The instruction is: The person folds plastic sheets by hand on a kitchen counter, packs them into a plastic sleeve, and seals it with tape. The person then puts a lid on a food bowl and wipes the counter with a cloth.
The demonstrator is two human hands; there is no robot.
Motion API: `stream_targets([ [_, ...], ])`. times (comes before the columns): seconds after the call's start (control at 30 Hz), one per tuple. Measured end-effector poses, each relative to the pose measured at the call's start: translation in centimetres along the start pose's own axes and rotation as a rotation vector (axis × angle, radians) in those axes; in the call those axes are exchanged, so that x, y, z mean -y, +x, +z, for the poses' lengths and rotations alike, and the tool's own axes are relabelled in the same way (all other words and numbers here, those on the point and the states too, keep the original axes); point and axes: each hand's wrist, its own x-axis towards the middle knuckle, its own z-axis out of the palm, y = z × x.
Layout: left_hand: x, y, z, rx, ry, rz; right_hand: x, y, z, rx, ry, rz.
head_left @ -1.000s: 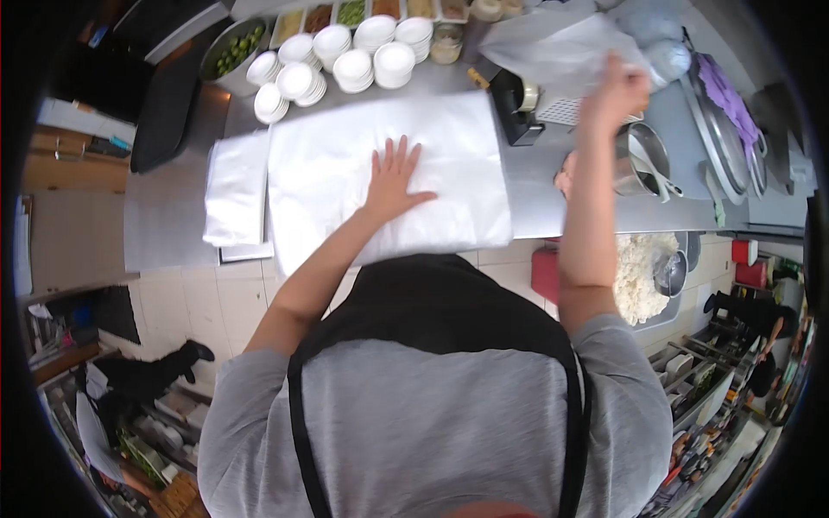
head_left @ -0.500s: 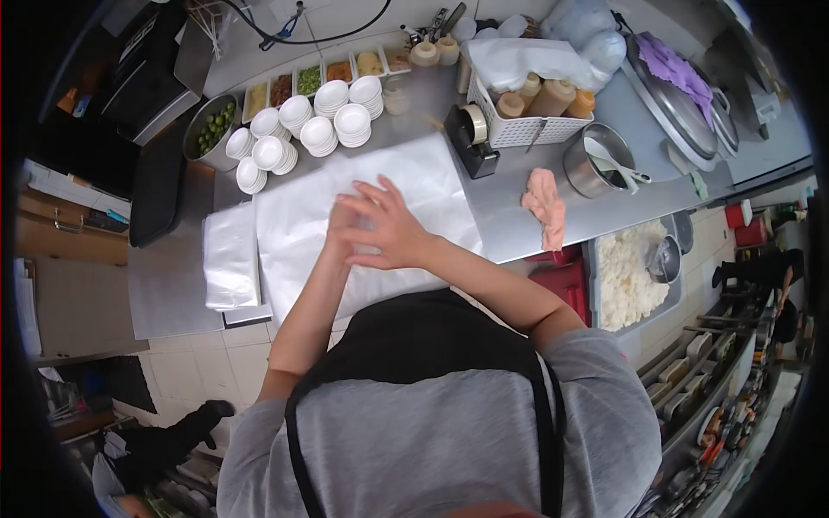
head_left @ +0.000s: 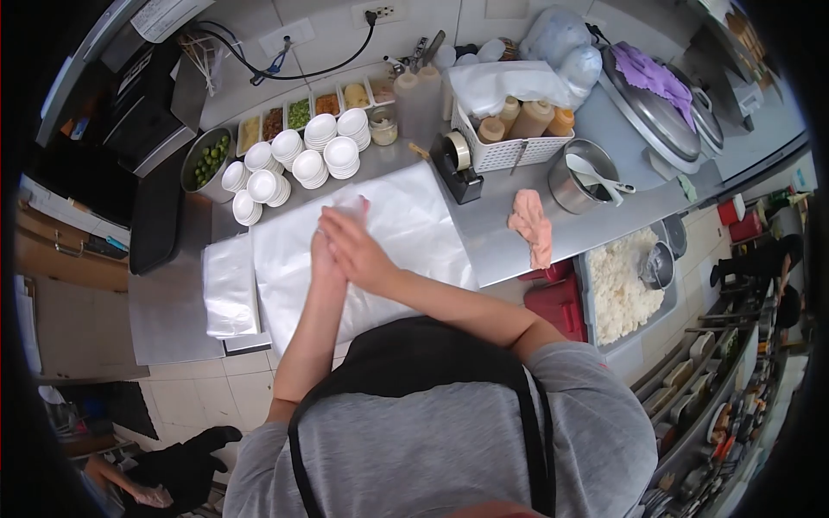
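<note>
Close to the person's black apron (head_left: 393, 358), the right hand (head_left: 364, 255) lies flat and open against the bare left hand (head_left: 325, 259), whose fingers I can't make out. Both are over the broad stack of translucent white plastic sheets (head_left: 419, 211) on the grey metal desk (head_left: 496, 246). Beyond it I see round white stacked cups (head_left: 309, 166) and a white perforated plastic basket (head_left: 509, 154).

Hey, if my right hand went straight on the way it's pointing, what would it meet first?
Probably the stacked white dishes, just beyond the white plastic sheets. Your right hand's height is unclear, so it might pass above them.
</note>
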Motion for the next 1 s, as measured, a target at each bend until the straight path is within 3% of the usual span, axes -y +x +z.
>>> stream_targets([
  [0.03, -0.9, 0.3, -0.1, 0.331, -0.174, -0.078, 0.2, -0.2, -0.1, 0.002, 0.000, 0.003],
  [0.07, -1.0, 0.3, -0.3, 0.330, -0.177, -0.076, 0.4, -0.3, -0.2, 0.063, 0.009, -0.019],
  [0.13, -1.4, -0.5, 3.5, -0.377, 0.262, 0.170, 0.8, 0.3, -1.1, 0.126, 0.026, -0.037],
  [0.2, -1.3, -0.4, 3.3, -0.350, 0.255, 0.185, 0.6, 1.6, -3.1, 0.113, -0.359, -0.109],
  [0.23, -0.8, -0.3, 3.7, -0.289, 0.296, 0.191, 0.1, 2.2, -3.5, 0.116, -0.277, 0.010],
  [0.3, 0.1, 0.1, 4.6, -0.228, 0.331, 0.201, -1.7, 2.4, -3.9, 0.158, -0.168, 0.031],
  [0.37, 0.7, 0.1, 5.5, -0.188, 0.078, 0.124, -3.3, 2.7, -4.6, 0.196, -0.057, 0.048],
  [0.43, 0.8, 0.1, 6.7, -0.206, 0.079, 0.048, -3.8, 4.0, -6.4, 0.295, 0.292, 0.406],
  [0.5, 0.6, 0.1, 6.6, -0.227, 0.080, -0.028, -7.5, 5.8, -8.5, 0.237, -0.086, 0.060],
  [0.57, -0.4, -0.2, 5.3, -0.188, 0.399, -0.087, -10.6, 9.4, -13.0, 0.160, -0.304, -0.033],
  [0.6, -0.9, -0.6, 4.9, -0.196, 0.396, -0.079, -10.1, 11.9, -15.7, 0.046, -0.346, 0.092],
  [0.67, -1.8, -2.0, 3.9, -0.334, 0.495, 0.011, -15.8, 15.5, -21.1, -0.079, -0.510, 0.143],
  [0.7, -2.2, -2.9, 3.1, -0.400, 0.500, 0.042, -19.7, 17.6, -24.7, -0.083, -0.829, 0.048],
  [0.73, -2.7, -3.8, 2.4, -0.416, 0.495, 0.052, -21.1, 19.4, -27.4, -0.219, -0.708, 0.145],
  [0.77, -3.0, -4.9, 1.7, -0.485, 0.512, 0.057, -23.0, 20.5, -30.2, -0.223, -0.857, 0.042],
  [0.8, -3.3, -6.0, 1.0, -0.558, 0.526, 0.064, -26.4, 21.4, -33.1, -0.149, -1.090, 0.128],
  [0.87, -3.9, -8.0, -0.3, -0.647, 0.525, 0.095, -34.0, 21.6, -37.8, 0.055, -1.454, -0.047],
  [0.93, -4.6, -9.7, -1.3, -0.840, 0.591, 0.115, -39.9, 22.7, -39.9, 0.464, -1.763, 0.139],
  [1.0, -5.6, -11.0, -1.6, -0.922, 0.667, 0.176, -43.1, 23.4, -39.2, 0.464, -1.503, 0.490],
])
